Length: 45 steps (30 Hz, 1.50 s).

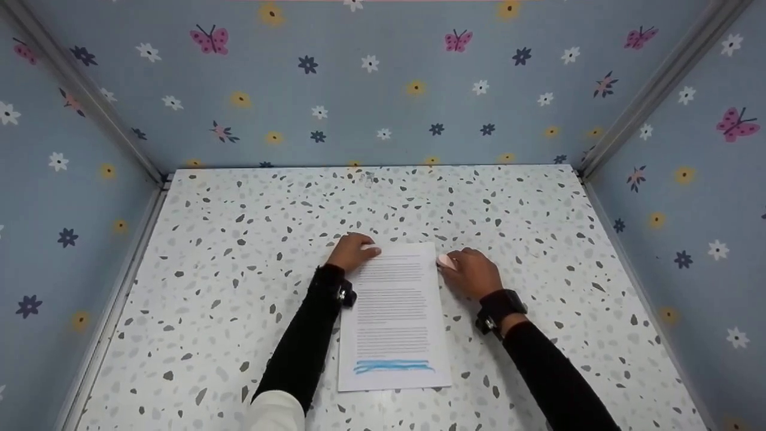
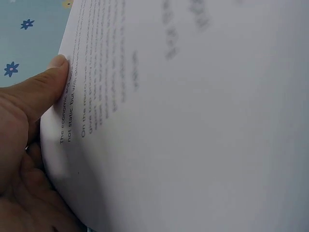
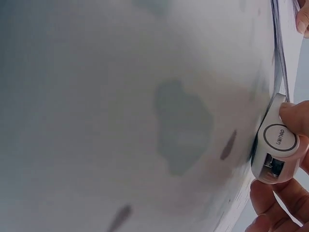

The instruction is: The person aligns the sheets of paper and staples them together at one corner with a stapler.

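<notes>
A printed paper sheet (image 1: 395, 311) lies lengthwise on the speckled table (image 1: 239, 227), with a blue scribble (image 1: 392, 365) near its bottom edge. My left hand (image 1: 353, 251) is at the sheet's top left corner. In the left wrist view its thumb (image 2: 43, 87) presses on the paper's (image 2: 193, 121) edge, with the fingers under it. My right hand (image 1: 470, 272) is at the top right corner and grips a small pink-and-white stapler-like device (image 1: 446, 261). Up close, the device (image 3: 277, 145) sits against the paper's edge (image 3: 280, 58).
Blue walls with flowers and butterflies (image 1: 383, 90) close in the table at the back and on both sides. Metal corner rails (image 1: 652, 90) run up where the walls meet. Speckled tabletop (image 3: 145, 96) fills the right wrist view.
</notes>
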Each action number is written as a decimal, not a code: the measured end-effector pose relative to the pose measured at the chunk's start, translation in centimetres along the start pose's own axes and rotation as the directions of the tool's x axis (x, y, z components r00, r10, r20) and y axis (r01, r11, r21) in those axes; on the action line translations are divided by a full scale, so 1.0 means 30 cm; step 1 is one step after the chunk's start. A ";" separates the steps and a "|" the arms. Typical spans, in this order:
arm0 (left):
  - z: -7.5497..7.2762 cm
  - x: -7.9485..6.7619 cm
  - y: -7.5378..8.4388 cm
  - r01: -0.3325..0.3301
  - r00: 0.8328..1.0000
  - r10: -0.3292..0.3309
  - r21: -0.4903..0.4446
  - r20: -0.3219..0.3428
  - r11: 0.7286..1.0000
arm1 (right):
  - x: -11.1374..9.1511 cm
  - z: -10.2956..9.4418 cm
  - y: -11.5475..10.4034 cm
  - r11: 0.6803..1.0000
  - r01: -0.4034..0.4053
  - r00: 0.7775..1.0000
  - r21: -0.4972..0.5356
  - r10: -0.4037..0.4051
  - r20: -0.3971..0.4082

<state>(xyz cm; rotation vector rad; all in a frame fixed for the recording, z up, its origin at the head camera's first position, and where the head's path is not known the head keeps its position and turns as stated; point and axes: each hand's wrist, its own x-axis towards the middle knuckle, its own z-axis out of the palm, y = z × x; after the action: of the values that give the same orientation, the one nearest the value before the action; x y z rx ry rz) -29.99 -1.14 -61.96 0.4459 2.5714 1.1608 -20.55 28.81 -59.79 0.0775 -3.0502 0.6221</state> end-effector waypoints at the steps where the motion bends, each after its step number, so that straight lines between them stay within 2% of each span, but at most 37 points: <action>1: -0.001 0.001 0.002 0.006 1.000 -0.006 0.006 0.002 1.000 | 0.002 0.000 -0.001 1.000 0.004 1.000 -0.006 -0.004 -0.004; 12: -0.011 -0.007 0.020 -0.006 1.000 0.005 0.046 0.011 0.999 | 0.018 0.010 -0.022 0.991 0.106 0.991 -0.082 -0.112 -0.073; 17: -0.007 -0.001 0.016 0.012 1.000 -0.012 0.023 0.014 1.000 | 0.035 0.023 -0.029 0.994 0.080 0.995 -0.070 -0.084 -0.057; 25: -0.003 0.009 0.004 0.015 1.000 -0.015 0.009 0.018 1.000 | 0.062 0.022 -0.044 1.000 0.017 1.000 0.012 -0.017 -0.010; 32: 0.000 0.015 -0.008 -0.004 1.000 0.004 0.016 0.010 1.000 | 0.065 0.022 -0.054 0.996 0.086 0.994 0.026 -0.084 -0.062; 40: 0.000 0.004 0.002 0.035 0.999 -0.035 0.010 0.017 0.999 | 0.076 0.015 -0.063 0.996 0.089 0.996 0.018 -0.089 -0.031; 45: -0.003 0.007 0.003 0.023 1.000 -0.023 0.025 -0.001 0.999 | 0.081 -0.001 -0.071 0.984 0.173 0.982 0.039 -0.169 -0.086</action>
<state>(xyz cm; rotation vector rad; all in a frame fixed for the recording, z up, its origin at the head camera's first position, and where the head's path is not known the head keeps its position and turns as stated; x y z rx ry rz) -30.19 -1.06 -61.86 0.4196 2.5872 1.1229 -22.85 26.75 -58.83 0.3032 -2.9092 0.6656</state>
